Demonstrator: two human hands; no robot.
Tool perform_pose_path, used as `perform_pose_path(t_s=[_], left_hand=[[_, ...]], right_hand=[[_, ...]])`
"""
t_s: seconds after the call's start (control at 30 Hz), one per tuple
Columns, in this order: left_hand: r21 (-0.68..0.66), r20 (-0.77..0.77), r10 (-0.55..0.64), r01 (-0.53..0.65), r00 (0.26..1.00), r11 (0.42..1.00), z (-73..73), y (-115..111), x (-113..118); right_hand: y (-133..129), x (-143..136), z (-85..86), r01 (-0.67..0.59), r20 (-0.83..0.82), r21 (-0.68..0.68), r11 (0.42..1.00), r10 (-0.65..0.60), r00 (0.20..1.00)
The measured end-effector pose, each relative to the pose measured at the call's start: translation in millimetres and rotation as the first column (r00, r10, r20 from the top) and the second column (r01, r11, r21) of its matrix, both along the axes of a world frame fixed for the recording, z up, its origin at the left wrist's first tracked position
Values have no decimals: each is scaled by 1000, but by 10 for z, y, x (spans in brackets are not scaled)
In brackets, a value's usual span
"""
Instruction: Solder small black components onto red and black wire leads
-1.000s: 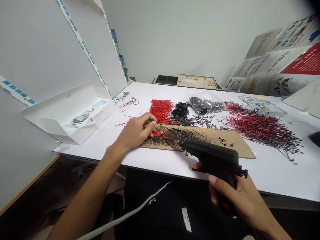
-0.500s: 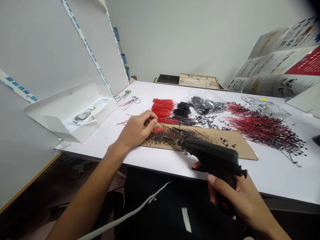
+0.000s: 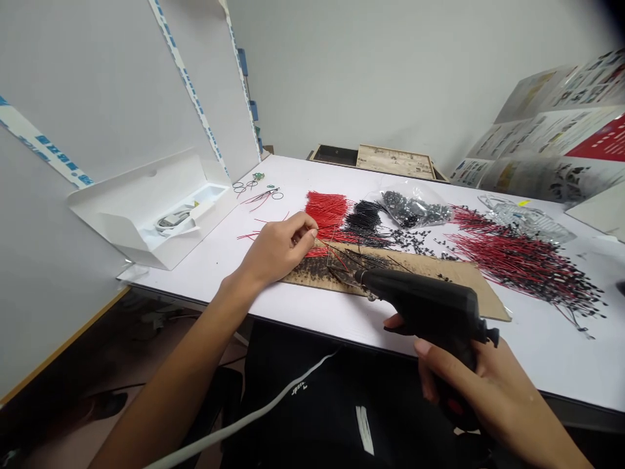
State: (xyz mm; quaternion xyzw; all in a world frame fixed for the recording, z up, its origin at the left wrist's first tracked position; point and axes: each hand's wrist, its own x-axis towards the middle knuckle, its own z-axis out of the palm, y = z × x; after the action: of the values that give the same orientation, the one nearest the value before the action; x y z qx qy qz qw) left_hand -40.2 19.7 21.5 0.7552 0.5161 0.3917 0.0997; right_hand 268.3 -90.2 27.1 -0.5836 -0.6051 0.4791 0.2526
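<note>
Right hand (image 3: 493, 391) gripped the black soldering gun (image 3: 424, 299) by its handle — nose over the dark-speckled cardboard strip (image 3: 488, 298). Left hand (image 3: 278, 251) pinched a thin wire (image 3: 329, 245) over the strip — red wire pile (image 3: 326, 210) just beyond.

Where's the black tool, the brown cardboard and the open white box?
Black tool (image 3: 432, 305), head view: middle of its body.
Brown cardboard (image 3: 466, 272), head view: bare patch near its right end.
Open white box (image 3: 141, 191), head view: its raised flap.
</note>
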Motion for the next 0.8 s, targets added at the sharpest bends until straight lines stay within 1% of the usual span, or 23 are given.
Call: perform_pose_path(t_s=[0.07,0.13,0.23,0.53,0.63,0.73,0.8], left_hand=[[10,-8,0,0,1000,1000,-2,0,-3],[18,-16,1,-1,1000,1000,-4,4,-3],[23,-22,5,-4,1000,1000,-4,8,4],[21,-20,2,-2,1000,1000,10,-4,0],[13,-11,7,-7,1000,1000,8,0,1],[10,-5,6,-6,1000,1000,6,4,6],[16,0,-1,1,1000,1000,3,6,4]], right_hand=[[-7,7,-3,-18,18,17,1000,18,1000],[-15,2,14,-10,51,28,1000,9,999],[-24,-14,56,9,90,3,1000,-9,996],[0,-9,92,-1,48,-2,1000,2,999],[10,-19,130,5,79,-11,1000,-5,997],[19,-33,186,27,73,-36,999,-25,997],[25,-40,224,37,71,-28,999,-35,997]])
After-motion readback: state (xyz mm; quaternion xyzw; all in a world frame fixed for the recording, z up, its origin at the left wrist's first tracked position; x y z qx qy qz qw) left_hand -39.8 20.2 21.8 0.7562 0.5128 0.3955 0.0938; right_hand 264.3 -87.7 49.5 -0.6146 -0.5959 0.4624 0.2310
